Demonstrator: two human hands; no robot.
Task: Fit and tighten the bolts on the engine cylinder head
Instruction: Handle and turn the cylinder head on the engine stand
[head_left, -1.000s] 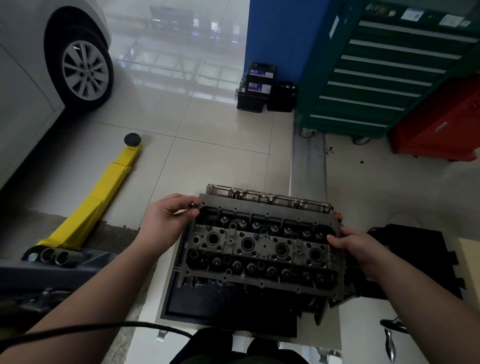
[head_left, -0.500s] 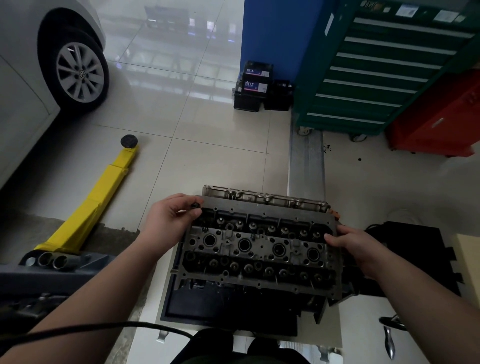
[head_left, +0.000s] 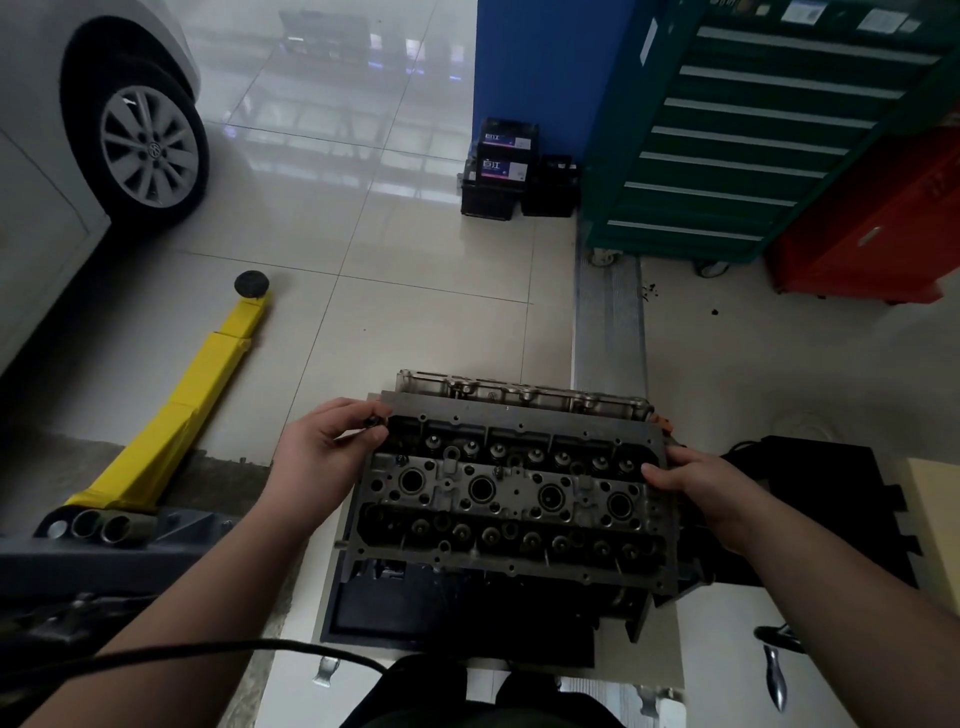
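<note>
Both bare forearms reach forward from the bottom edge toward the dark grey cast-metal cylinder head (head_left: 511, 491), which sits on a black stand on the tiled floor, its long axis running left to right and its open face with four round bores turned upward. The right hand (head_left: 698, 486) grips the head's right end, fingers curled over the edge. At the head's far-left corner, the left hand (head_left: 322, 457) pinches a small dark bolt (head_left: 372, 421) between thumb and fingertips. Left of the head lies a yellow steel lift arm (head_left: 192, 400). Beyond the head stand black car batteries (head_left: 501, 169) and a green drawer cabinet (head_left: 753, 135).
</note>
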